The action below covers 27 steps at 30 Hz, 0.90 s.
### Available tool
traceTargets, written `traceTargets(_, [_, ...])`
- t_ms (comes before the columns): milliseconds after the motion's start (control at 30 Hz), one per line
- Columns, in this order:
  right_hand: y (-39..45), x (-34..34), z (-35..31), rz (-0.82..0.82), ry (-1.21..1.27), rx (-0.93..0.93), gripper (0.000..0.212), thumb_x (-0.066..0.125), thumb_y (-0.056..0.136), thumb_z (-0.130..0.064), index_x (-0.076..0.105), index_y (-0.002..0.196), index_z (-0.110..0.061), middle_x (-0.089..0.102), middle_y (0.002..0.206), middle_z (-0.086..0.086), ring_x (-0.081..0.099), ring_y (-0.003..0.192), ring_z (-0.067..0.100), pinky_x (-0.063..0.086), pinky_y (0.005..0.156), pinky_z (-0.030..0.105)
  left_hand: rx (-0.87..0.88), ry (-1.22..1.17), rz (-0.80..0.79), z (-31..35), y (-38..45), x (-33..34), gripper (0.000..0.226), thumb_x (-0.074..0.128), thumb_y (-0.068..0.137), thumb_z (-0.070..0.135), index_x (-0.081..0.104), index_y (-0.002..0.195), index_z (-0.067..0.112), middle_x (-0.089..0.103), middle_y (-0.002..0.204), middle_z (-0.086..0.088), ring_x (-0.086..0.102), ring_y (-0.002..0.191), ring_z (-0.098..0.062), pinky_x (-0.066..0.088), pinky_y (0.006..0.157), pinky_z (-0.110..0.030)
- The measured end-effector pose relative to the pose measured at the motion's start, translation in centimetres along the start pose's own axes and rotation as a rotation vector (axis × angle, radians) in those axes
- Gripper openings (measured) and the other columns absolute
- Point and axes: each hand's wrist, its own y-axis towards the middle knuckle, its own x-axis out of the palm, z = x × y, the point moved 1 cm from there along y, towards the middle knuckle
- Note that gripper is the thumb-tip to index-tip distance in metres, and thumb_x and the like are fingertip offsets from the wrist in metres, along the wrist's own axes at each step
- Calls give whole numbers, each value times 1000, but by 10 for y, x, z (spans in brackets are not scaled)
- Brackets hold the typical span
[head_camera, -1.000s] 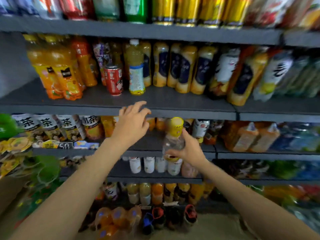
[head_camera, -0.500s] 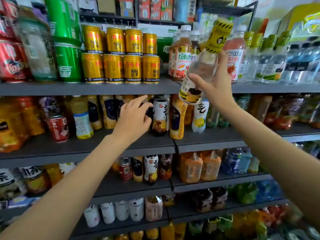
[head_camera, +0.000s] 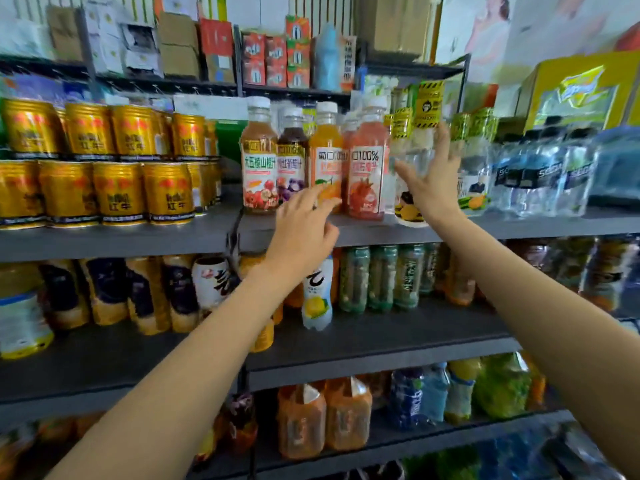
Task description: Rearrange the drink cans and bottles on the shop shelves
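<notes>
A clear bottle (head_camera: 428, 106) with a yellow-and-black hazard-striped cap stands at the front edge of the upper shelf (head_camera: 138, 239), just right of a row of juice bottles (head_camera: 259, 168). My right hand (head_camera: 434, 188) holds it, thumb across its front and fingers reaching up along its right side. Similar striped-cap bottles (head_camera: 474, 129) stand behind it. My left hand (head_camera: 304, 233) hovers in front of the shelf edge below the orange juice bottle (head_camera: 325, 157), fingers relaxed, holding nothing.
Stacked gold cans (head_camera: 117, 188) fill the upper shelf's left half; packs of water bottles (head_camera: 540, 174) stand at its right. The shelf below (head_camera: 381, 341) carries tea and soda bottles, among them a white lemon bottle (head_camera: 317, 306). Boxes sit on the top rack (head_camera: 180, 46).
My right hand carried the clear bottle up from the lower shelves and set it on the upper shelf beside the juice bottles. My left hand rose with it; the view tilted up.
</notes>
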Motion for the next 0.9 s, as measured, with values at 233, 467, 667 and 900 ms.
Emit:
traceTargets(233, [-9, 24, 51, -153, -213, -127, 78, 54, 94, -20, -1, 149, -15, 22, 144, 31, 41, 120, 43, 37, 88, 37, -22, 104, -78, 18, 35, 45, 42, 33, 99, 30, 38, 141, 29, 17, 156, 3, 8, 143, -20, 9, 112, -41])
traceTargets(467, [-8, 25, 58, -96, -178, -74, 79, 58, 91, -13, 5, 150, -16, 20, 145, 21, 52, 99, 27, 47, 84, 37, -82, 268, -66, 19, 45, 62, 45, 24, 99, 44, 31, 142, 36, 30, 151, 9, 13, 141, -20, 11, 111, -40])
traceTargets(667, [2, -1, 67, -99, 114, 91, 77, 63, 86, -4, 15, 147, -12, 25, 149, 10, 28, 135, 18, 33, 85, -3, -57, 255, -81, 17, 45, 62, 49, 27, 96, 51, 27, 143, 37, 36, 148, 9, 17, 140, -20, 17, 109, -38])
traceTargets(900, [7, -7, 69, -216, 214, 204, 76, 59, 89, -6, 15, 148, -23, 20, 155, 2, 34, 122, 6, 33, 98, 22, -34, 285, -113, 17, 43, 62, 51, 26, 96, 54, 25, 145, 38, 30, 151, 10, 16, 141, -19, 15, 110, -38])
